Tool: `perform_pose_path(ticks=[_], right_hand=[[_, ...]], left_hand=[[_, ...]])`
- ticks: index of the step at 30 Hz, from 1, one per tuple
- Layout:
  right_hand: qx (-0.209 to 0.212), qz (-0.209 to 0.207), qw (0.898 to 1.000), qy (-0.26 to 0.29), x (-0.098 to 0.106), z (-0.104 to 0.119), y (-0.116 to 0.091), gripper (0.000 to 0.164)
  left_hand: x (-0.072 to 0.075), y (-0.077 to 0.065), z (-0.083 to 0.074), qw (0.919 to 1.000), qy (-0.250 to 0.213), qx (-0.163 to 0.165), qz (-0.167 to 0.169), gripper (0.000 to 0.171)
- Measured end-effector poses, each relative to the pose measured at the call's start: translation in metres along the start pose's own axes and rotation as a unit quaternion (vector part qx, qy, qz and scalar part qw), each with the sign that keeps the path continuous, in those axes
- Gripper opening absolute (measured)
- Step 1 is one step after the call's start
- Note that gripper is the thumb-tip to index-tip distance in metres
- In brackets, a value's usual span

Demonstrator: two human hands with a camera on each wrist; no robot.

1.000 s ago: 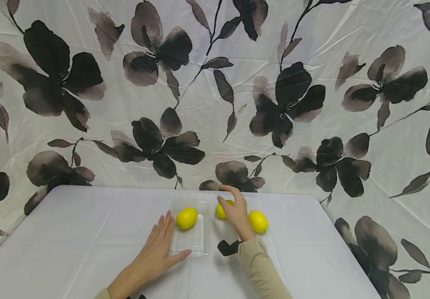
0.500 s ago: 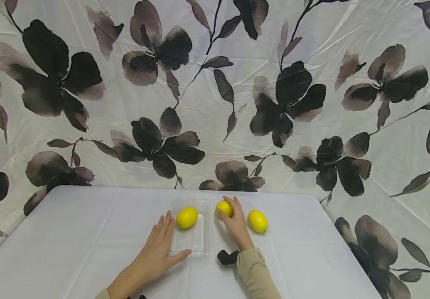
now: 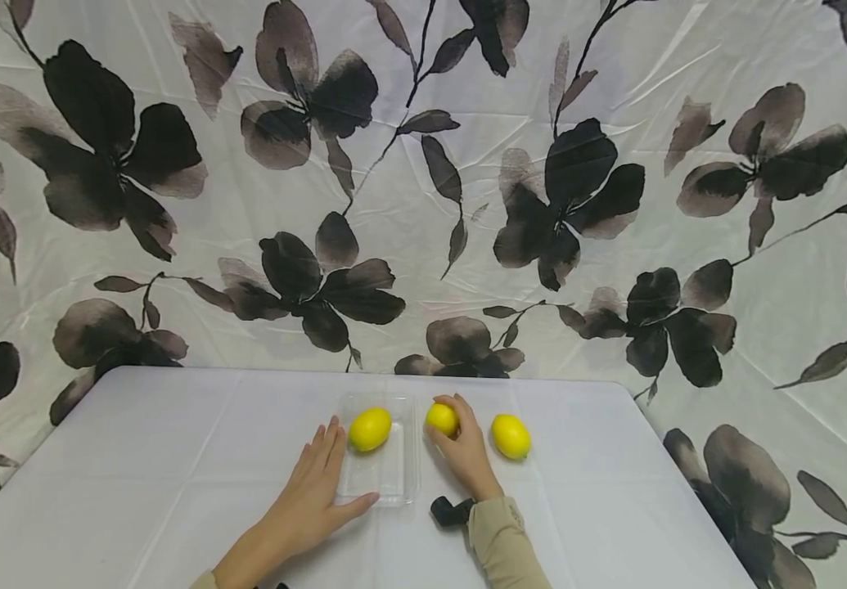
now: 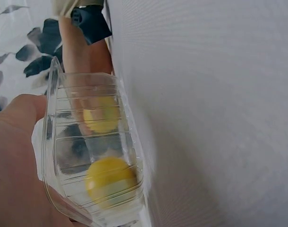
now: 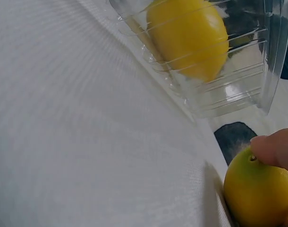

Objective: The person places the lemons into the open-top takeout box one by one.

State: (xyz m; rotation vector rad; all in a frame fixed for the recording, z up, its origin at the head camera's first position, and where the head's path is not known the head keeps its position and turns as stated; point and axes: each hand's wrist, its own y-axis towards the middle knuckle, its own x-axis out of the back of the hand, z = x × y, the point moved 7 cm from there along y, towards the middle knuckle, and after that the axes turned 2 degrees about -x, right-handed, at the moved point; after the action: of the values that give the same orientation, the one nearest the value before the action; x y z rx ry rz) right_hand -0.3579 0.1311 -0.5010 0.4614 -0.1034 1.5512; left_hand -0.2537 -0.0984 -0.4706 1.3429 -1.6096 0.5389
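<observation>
Floral backdrop [image 3: 452,237] beyond both hands, blk/gry print on wht. Tbl [image 3: 614,491] w/ wht cloth under them. L hand [image 3: 313,487]: fingers straight, thumb splayed out, against L side of clear plastic tray [image 3: 414,458], thumb tip at tray's near end; tray sits btwn the two hands. R hand [image 3: 465,448], just R of tray: thumb + fingers pinch held lemon [image 3: 440,419]; can't tell if it touches cloth. Tray lemon [image 3: 369,429] in tray's far half, just R of L fingertips. Spare lemon [image 3: 511,436] on tbl, just R of R hand, not touching it. Blk device [image 3: 450,512] at R wrist, hand's inner side.
</observation>
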Motion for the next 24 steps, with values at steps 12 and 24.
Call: perform_pose_path(ticks=[12,24], right_hand=[[0.007,-0.004,1.000,-0.002,0.0006,0.0026,-0.0039,0.052],[0.011,-0.030,0.999,0.010,0.0045,0.0014,-0.0058,0.067]], left_hand=[[0.0005,-0.0004,-0.0015,0.9999,-0.004,0.007,0.006,0.111],[-0.0008,-0.0015,-0.0001,1.0000,-0.007,0.005,0.002,0.112]])
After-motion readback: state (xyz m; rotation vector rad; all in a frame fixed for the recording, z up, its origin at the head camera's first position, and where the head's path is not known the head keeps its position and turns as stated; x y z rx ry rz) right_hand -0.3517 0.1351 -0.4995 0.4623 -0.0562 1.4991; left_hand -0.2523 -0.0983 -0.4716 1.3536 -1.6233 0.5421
